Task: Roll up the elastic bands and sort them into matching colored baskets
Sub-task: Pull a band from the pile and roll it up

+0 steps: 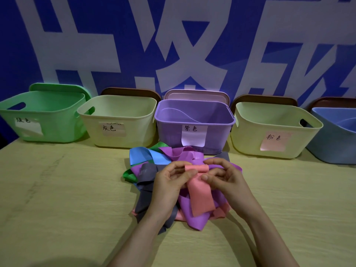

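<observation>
A pink elastic band (pixel 201 195) is held up over a heap of bands at the table's middle. Its top end is curled into a small roll between my two hands. My left hand (pixel 169 182) pinches the roll's left side and my right hand (pixel 223 176) pinches its right side. The rest of the pink band hangs down flat toward me. Under it lie purple bands (pixel 185 154), a grey band (pixel 146 170), a blue band (pixel 140 154) and a green band (pixel 128 174). My hands hide part of the heap.
Five baskets stand in a row along the far table edge: green (pixel 50 130), cream with a grey label (pixel 133 139), purple (pixel 167 132), cream with a pink label (pixel 248 139), blue (pixel 333 149). Lids lean behind them against a blue-and-white wall. Yellowish tabletop (pixel 67 199) spreads on both sides.
</observation>
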`<state>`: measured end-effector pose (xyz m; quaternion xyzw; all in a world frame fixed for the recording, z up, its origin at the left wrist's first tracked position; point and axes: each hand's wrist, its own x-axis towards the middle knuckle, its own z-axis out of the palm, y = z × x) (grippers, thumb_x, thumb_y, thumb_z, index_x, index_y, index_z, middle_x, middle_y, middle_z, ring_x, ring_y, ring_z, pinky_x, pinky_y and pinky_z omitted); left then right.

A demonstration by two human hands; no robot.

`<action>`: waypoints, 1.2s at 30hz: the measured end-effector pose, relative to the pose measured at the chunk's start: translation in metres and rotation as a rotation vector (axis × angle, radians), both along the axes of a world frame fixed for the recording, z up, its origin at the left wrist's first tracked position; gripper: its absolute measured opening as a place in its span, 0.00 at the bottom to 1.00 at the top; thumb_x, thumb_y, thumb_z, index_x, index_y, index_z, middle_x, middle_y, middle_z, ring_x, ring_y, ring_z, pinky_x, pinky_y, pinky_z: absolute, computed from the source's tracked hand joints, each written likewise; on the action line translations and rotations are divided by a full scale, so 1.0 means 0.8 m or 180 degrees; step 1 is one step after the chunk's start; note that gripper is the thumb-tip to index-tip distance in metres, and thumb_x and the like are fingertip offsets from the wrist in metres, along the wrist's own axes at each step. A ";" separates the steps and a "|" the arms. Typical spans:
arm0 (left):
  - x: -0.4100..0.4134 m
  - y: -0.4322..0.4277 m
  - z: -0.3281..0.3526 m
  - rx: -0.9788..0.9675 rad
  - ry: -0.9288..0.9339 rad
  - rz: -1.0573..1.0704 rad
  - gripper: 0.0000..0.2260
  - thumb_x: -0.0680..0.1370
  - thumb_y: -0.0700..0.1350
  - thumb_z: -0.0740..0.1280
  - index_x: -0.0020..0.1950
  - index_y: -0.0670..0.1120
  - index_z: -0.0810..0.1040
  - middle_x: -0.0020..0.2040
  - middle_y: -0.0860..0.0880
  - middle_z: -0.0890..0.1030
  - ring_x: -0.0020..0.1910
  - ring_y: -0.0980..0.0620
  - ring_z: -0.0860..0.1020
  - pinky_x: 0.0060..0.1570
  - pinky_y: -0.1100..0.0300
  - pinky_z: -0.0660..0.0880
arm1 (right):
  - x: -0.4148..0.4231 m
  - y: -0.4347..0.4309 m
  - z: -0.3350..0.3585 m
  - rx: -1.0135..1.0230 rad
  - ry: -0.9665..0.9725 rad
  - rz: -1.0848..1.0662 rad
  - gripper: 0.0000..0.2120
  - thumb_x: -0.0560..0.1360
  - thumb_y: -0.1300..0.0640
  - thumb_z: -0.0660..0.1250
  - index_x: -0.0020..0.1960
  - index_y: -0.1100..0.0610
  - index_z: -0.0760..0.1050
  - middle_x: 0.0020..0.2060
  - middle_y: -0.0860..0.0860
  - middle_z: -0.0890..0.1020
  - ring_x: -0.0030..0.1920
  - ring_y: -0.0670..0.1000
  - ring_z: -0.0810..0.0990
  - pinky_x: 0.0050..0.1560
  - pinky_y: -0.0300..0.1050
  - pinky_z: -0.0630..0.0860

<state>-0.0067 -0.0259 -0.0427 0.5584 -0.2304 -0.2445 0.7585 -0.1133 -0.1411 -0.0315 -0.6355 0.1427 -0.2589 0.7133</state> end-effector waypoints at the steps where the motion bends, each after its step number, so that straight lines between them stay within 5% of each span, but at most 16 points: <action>1: 0.000 0.001 0.001 -0.0011 -0.0015 -0.0013 0.08 0.69 0.37 0.73 0.46 0.44 0.81 0.41 0.48 0.85 0.42 0.51 0.81 0.46 0.55 0.78 | 0.000 0.001 -0.001 0.0000 0.0003 0.0006 0.19 0.66 0.65 0.71 0.56 0.62 0.74 0.30 0.52 0.79 0.34 0.46 0.79 0.38 0.36 0.77; 4: 0.000 0.002 0.003 -0.0073 -0.0044 -0.0172 0.10 0.69 0.32 0.73 0.47 0.42 0.80 0.41 0.48 0.84 0.41 0.52 0.81 0.45 0.58 0.78 | -0.002 0.000 0.000 -0.0051 -0.0008 0.0037 0.14 0.71 0.69 0.68 0.56 0.63 0.74 0.29 0.49 0.78 0.31 0.43 0.77 0.35 0.34 0.74; 7: 0.001 0.003 0.003 -0.0133 -0.0103 -0.0366 0.12 0.67 0.30 0.73 0.47 0.42 0.80 0.43 0.47 0.84 0.43 0.52 0.82 0.48 0.59 0.77 | -0.002 0.001 0.003 -0.0138 0.0044 0.0007 0.10 0.71 0.61 0.68 0.51 0.62 0.76 0.31 0.49 0.77 0.30 0.41 0.74 0.34 0.32 0.72; 11: 0.002 0.003 0.002 -0.0147 -0.0125 -0.0501 0.14 0.65 0.38 0.75 0.49 0.45 0.80 0.46 0.48 0.84 0.45 0.55 0.81 0.48 0.63 0.77 | 0.000 0.008 0.004 -0.0349 0.0048 -0.0027 0.09 0.69 0.55 0.67 0.43 0.62 0.77 0.28 0.44 0.75 0.31 0.42 0.71 0.34 0.31 0.69; 15: -0.003 0.001 -0.002 0.0277 -0.0047 -0.0787 0.15 0.67 0.46 0.73 0.52 0.45 0.80 0.47 0.46 0.84 0.45 0.54 0.81 0.47 0.62 0.77 | 0.000 0.000 0.000 -0.0271 -0.0208 -0.0202 0.05 0.73 0.63 0.67 0.46 0.65 0.78 0.29 0.44 0.79 0.30 0.39 0.73 0.34 0.29 0.69; 20: 0.000 0.002 -0.007 0.0464 0.0021 -0.0882 0.03 0.73 0.38 0.71 0.46 0.41 0.82 0.42 0.44 0.85 0.40 0.53 0.80 0.42 0.64 0.76 | 0.000 -0.004 -0.004 -0.0279 -0.0288 -0.0322 0.07 0.72 0.66 0.67 0.49 0.66 0.78 0.35 0.46 0.82 0.36 0.40 0.77 0.38 0.30 0.72; 27: 0.000 0.001 -0.007 0.0502 0.0226 -0.0730 0.19 0.64 0.42 0.76 0.51 0.33 0.80 0.46 0.36 0.83 0.43 0.47 0.80 0.46 0.57 0.75 | -0.001 -0.002 -0.005 -0.0271 -0.0159 -0.0208 0.16 0.66 0.67 0.71 0.53 0.68 0.77 0.42 0.54 0.85 0.44 0.47 0.82 0.46 0.36 0.77; 32: 0.000 0.003 -0.006 0.0550 0.0190 -0.0778 0.10 0.69 0.33 0.74 0.49 0.39 0.83 0.43 0.41 0.84 0.40 0.51 0.82 0.42 0.62 0.79 | -0.003 -0.002 -0.003 -0.0298 -0.0114 -0.0166 0.13 0.67 0.77 0.68 0.47 0.64 0.78 0.36 0.48 0.85 0.39 0.41 0.82 0.41 0.32 0.76; 36: -0.004 0.003 0.000 0.0422 0.0186 -0.0825 0.16 0.65 0.47 0.76 0.50 0.42 0.84 0.45 0.42 0.85 0.43 0.50 0.82 0.47 0.58 0.79 | -0.004 -0.003 -0.002 -0.0259 -0.0147 -0.0183 0.13 0.66 0.78 0.68 0.45 0.64 0.77 0.36 0.48 0.85 0.38 0.41 0.82 0.40 0.32 0.76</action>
